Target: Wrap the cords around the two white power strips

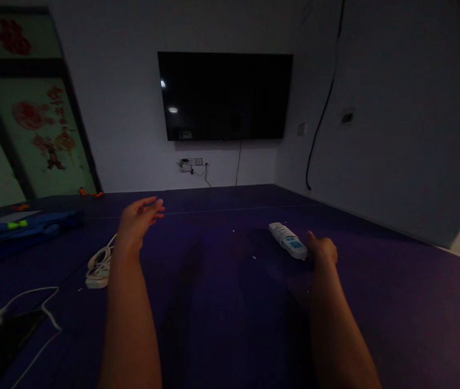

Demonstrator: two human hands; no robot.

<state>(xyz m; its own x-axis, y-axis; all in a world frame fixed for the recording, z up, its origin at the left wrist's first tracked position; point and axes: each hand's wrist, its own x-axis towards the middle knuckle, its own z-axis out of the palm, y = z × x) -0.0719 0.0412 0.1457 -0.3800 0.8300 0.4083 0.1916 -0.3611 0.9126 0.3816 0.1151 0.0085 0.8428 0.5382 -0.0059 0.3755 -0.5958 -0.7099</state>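
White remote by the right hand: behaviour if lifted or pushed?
The remote looks like rigid plastic, so probably stiff and light. It lies flat on the mat, so a push should slide it, not roll it.

A wide black flat-screen television (225, 96) hangs on the white wall above a white socket plate (194, 162). A thin black cable (324, 111) runs down the right wall. A crumpled blue fabric bag (22, 229) lies at the left on the dark purple floor mat (230, 302).

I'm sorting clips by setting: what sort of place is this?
Probably a living room at home: a wall-mounted television, a purple floor mat, and a remote control held by the right hand.
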